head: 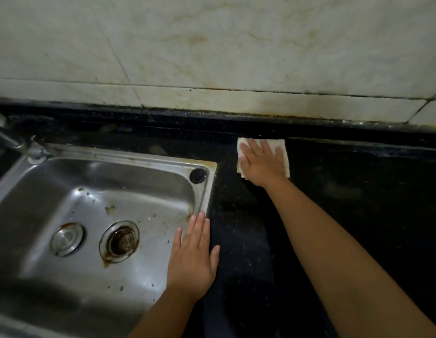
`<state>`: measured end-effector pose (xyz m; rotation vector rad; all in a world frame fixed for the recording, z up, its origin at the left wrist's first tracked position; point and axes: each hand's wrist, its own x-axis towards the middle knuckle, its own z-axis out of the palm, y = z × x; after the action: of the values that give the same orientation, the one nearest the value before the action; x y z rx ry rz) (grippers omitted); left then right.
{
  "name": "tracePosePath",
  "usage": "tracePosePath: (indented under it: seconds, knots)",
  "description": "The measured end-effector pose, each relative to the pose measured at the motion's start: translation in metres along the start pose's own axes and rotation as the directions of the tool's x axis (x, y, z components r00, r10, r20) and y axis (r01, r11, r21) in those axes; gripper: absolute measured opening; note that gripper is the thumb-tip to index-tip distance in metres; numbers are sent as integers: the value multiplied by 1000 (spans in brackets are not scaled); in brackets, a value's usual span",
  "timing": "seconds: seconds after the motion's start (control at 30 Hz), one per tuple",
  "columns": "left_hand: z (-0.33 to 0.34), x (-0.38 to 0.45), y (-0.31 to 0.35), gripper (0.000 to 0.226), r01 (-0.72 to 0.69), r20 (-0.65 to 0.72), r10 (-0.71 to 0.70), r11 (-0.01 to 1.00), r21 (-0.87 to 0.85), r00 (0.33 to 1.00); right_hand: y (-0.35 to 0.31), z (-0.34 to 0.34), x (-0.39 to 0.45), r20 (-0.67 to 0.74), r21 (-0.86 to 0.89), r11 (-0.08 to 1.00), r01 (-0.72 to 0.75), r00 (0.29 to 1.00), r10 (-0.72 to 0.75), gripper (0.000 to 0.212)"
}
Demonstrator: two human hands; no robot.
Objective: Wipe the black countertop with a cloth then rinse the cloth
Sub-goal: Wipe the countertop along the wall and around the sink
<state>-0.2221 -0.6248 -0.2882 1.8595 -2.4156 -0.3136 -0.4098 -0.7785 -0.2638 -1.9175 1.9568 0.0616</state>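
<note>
Dim kitchen, stained pale wall tiles (212, 45) filling the top of the frame, and below them the black countertop (346, 203) running across the right half. Up at the centre right, tight against the back edge of the counter, sits the white cloth (281, 152), folded into a flat pad. The right hand (263, 164) lies on top of it, palm down, fingers straight and spread, pressing it onto the stone; that flat palm looks chosen to put the whole pad in contact for a broad wipe, not a pinch. The arm reaches far forward, so I judge the wiping is working the strip along the wall.

Down at the lower centre, the left hand (193, 257) rests flat with fingers straight and close together, holding nothing, laid across the right rim of the steel sink (209, 181). It reads as a brace for the long reach. The sink fills the lower left, its drain (119, 241) rusty, a tap (7, 140) just showing at the left edge. Rinsing is not yet begun; no water visible.
</note>
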Motion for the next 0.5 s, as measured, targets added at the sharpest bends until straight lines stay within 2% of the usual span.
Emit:
tracePosePath:
  seconds: [0.07, 0.17, 0.27, 0.37, 0.43, 0.5]
  knots:
    - [0, -1, -1, 62, -1, 18, 1, 1000, 13, 1000, 29, -5, -8, -35, 22, 997, -80, 996, 81, 49]
    - [0, 0, -5, 58, -25, -50, 28, 999, 47, 998, 86, -10, -41, -68, 37, 977, -210, 975, 212, 49]
    - [-5, 10, 3, 58, -75, -86, 80, 995, 58, 993, 142, -13, -85, -91, 83, 907, -412, 904, 418, 49]
    - [-10, 24, 18, 64, -140, -105, 143, 989, 39, 984, 157, -13, -113, -95, 92, 828, -553, 823, 560, 50]
    - [-7, 35, 30, 65, -153, -44, 156, 986, 63, 987, 137, -5, -118, -56, 97, 834, -543, 834, 549, 51]
    - [-6, 45, 48, 56, -156, -34, 159, 985, 79, 987, 103, 7, -119, -20, 33, 917, -397, 917, 397, 53]
